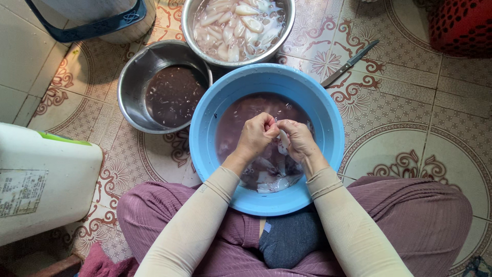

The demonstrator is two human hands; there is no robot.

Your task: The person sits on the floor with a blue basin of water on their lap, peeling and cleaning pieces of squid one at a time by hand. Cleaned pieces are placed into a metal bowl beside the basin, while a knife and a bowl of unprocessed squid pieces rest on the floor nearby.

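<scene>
head view:
left hand [256,134]: fingers curled tight, pinching a pale squid piece [283,139] over the blue basin [205,113]
right hand [299,141]: closed on the same piece, touching left hand
basin: dark purplish water, more squid inside
behind: steel bowl [134,72] of dark liquid; steel bowl of cleaned squid [287,31]
knife [350,63]: on tiled floor, right of basin

Well left of the hands lies a white plastic jug [43,179], pale rectangular label [19,192] facing up.
</scene>
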